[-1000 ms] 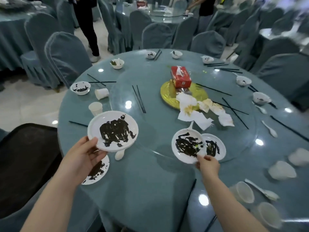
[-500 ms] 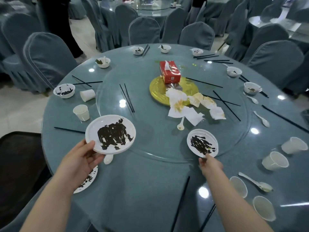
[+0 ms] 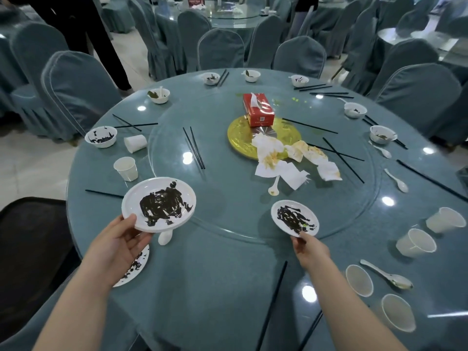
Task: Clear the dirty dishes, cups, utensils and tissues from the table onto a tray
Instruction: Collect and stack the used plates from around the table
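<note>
While fingers of each hand pinch them: left hand (image 3: 119, 243), large sauce-smeared plate (image 3: 159, 204); right hand (image 3: 312, 249), small sauce-smeared plate (image 3: 295, 221).

A round table (image 3: 228, 287) under a teal cloth carries a glass turntable (image 3: 228, 198) in its middle. On the turntable lie a gold disc (image 3: 238, 138) with a red tissue box (image 3: 258, 110) on it, stained tissues (image 3: 291, 160), a white spoon (image 3: 274, 186) and black chopsticks (image 3: 193, 148). Round the rim of the table sit small white bowls (image 3: 100, 136), paper cups (image 3: 125, 168), some tipped over, more spoons (image 3: 387, 274) and chopsticks (image 3: 272, 302), and a smeared plate (image 3: 134, 267) at the near left edge.
</note>
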### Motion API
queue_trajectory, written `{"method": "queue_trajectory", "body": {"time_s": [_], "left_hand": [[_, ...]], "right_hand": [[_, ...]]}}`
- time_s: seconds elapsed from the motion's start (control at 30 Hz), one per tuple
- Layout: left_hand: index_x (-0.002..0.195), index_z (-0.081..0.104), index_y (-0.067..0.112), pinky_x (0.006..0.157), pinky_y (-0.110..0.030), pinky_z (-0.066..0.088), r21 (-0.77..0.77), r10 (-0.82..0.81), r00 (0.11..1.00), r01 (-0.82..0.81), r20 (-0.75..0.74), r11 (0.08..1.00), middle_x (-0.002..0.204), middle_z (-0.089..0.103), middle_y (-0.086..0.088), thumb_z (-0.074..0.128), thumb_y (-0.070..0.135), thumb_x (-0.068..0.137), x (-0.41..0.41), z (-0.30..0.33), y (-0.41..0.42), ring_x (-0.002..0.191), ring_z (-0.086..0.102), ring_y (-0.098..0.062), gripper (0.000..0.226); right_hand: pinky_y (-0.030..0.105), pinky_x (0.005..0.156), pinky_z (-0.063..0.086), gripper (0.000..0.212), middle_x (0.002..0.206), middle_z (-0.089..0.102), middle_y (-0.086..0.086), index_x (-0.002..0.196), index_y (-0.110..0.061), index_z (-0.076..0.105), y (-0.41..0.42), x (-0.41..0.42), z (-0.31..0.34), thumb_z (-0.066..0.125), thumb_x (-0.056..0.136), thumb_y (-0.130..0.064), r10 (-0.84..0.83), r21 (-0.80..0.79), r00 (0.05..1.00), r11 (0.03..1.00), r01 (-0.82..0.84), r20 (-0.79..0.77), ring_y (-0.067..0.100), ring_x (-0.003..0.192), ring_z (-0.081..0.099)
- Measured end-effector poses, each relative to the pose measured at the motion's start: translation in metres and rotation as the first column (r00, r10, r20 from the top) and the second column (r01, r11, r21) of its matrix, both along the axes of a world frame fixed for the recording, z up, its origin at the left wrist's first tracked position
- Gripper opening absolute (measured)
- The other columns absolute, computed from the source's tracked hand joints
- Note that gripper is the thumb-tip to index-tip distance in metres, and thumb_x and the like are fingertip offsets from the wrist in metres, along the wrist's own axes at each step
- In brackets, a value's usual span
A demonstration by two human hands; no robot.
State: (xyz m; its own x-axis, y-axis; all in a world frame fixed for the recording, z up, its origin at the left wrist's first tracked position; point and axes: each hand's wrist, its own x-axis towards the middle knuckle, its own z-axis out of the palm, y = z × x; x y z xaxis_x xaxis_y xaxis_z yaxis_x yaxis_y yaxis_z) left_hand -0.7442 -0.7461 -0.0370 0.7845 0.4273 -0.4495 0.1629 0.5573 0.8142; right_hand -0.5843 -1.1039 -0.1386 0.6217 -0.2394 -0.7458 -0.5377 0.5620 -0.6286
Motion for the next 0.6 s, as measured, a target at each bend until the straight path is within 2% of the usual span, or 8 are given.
{"method": "queue_trajectory", "body": {"time_s": [0.07, 0.13, 0.27, 0.4, 0.5, 0.6], "left_hand": [[0.101, 0.062, 0.019, 0.065, -0.026, 0.059, -0.021, 0.019, 1.000, -0.019, 0.001, 1.000, 0.078, 0.074, 0.001, 0.048, 0.015, 0.097, -0.003, -0.002, 0.001, 0.067, 0.072, -0.013, 0.015], [0.101, 0.062, 0.020, 0.066, -0.025, 0.059, -0.038, 0.033, 0.999, -0.033, 0.000, 0.999, 0.078, 0.074, 0.001, 0.048, 0.016, 0.096, -0.008, -0.003, 0.003, 0.067, 0.072, -0.013, 0.015], [0.097, 0.062, 0.020, 0.060, -0.022, 0.058, -0.056, 0.076, 0.997, -0.076, -0.009, 0.996, 0.072, 0.073, 0.003, 0.048, 0.016, 0.097, -0.020, -0.003, 0.009, 0.062, 0.070, -0.011, 0.014], [0.094, 0.061, 0.020, 0.056, -0.021, 0.057, -0.069, 0.135, 0.991, -0.136, -0.020, 0.988, 0.071, 0.072, 0.003, 0.049, 0.016, 0.096, -0.040, -0.002, 0.022, 0.059, 0.069, -0.011, 0.013], [0.093, 0.061, 0.020, 0.056, -0.020, 0.057, -0.057, 0.181, 0.983, -0.182, -0.026, 0.982, 0.071, 0.072, 0.003, 0.049, 0.017, 0.096, -0.064, -0.002, 0.038, 0.059, 0.069, -0.009, 0.014], [0.093, 0.062, 0.019, 0.056, -0.020, 0.057, -0.037, 0.240, 0.970, -0.241, -0.032, 0.970, 0.073, 0.072, 0.001, 0.049, 0.018, 0.095, -0.093, -0.003, 0.055, 0.061, 0.069, -0.011, 0.014]], "right_hand": [[0.016, 0.038, 0.047, 0.007, 0.059, 0.066, 0.012, 0.095, -0.001, 0.055, 0.008, -0.009, 0.000, 0.056, 0.091, 0.004, 0.123, -0.001, 0.992, 0.992, -0.123, -0.010, 0.013, 0.039, 0.060], [0.015, 0.038, 0.046, 0.004, 0.051, 0.065, 0.006, 0.091, -0.004, 0.055, 0.019, -0.017, -0.001, 0.057, 0.092, 0.000, 0.228, -0.029, 0.973, 0.973, -0.229, -0.025, 0.011, 0.039, 0.057], [0.017, 0.038, 0.045, 0.009, 0.067, 0.064, 0.009, 0.089, -0.008, 0.052, 0.045, -0.031, -0.001, 0.060, 0.092, -0.007, 0.353, -0.077, 0.936, 0.933, -0.352, -0.008, 0.012, 0.043, 0.056], [0.017, 0.042, 0.049, 0.011, 0.059, 0.063, 0.005, 0.084, -0.008, 0.053, 0.081, -0.042, -0.002, 0.062, 0.091, -0.008, 0.481, -0.112, 0.876, 0.872, -0.476, 0.024, 0.009, 0.040, 0.056], [0.017, 0.040, 0.046, 0.009, 0.063, 0.061, 0.008, 0.090, -0.007, 0.052, 0.112, -0.051, -0.006, 0.061, 0.092, -0.008, 0.610, -0.123, 0.791, 0.789, -0.602, 0.043, 0.010, 0.040, 0.054], [0.019, 0.042, 0.043, 0.011, 0.060, 0.063, 0.006, 0.085, -0.008, 0.052, 0.150, -0.062, -0.011, 0.061, 0.091, -0.008, 0.714, -0.130, 0.699, 0.697, -0.705, 0.041, 0.011, 0.042, 0.053]]}}
